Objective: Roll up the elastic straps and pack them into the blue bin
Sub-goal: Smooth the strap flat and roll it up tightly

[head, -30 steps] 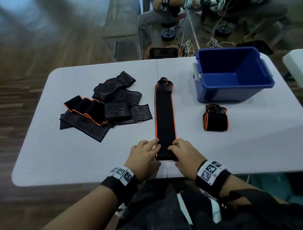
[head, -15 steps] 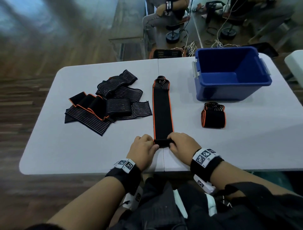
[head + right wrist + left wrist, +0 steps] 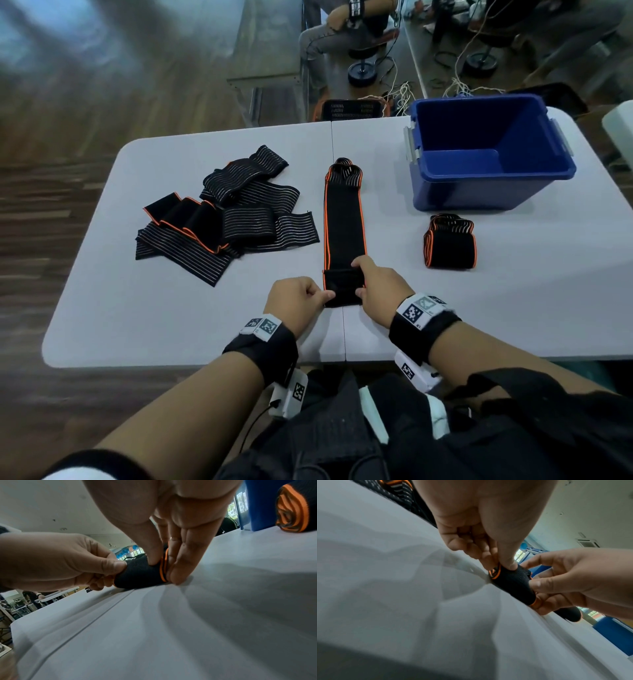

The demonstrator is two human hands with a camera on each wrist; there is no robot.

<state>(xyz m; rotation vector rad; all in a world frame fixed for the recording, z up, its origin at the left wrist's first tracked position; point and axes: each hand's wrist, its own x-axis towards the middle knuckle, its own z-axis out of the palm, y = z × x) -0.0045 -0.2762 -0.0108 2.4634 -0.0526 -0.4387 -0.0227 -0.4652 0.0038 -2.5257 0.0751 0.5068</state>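
Head view: both my hands, left hand and right hand, pinch the strap at its first fold by the desk's near edge; next, I'd roll evenly toward the far end.

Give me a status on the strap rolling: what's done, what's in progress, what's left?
Done: one rolled strap sits on the table beside the blue bin, not inside; the bin interior looks empty. In hand: left hand and right hand pinch the first turn of the flat orange-edged strap. Left: the unrolled pile, plus packing everything.
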